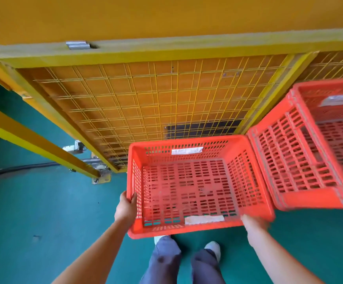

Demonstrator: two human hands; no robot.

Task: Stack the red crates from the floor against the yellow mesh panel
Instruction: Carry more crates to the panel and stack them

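Note:
An empty red crate is held in front of me, its far wall close to the yellow mesh panel. My left hand grips the crate's left rim, thumb over the edge. At the near right corner my right hand holds the rim, blurred, with its fingers partly hidden by the crate. A taller stack of red crates stands to the right, against the mesh, touching the held crate's right side.
The floor is green. A yellow diagonal brace with a bolted foot plate runs down at the left. A black cable lies on the floor at far left. My legs and shoes are below the crate.

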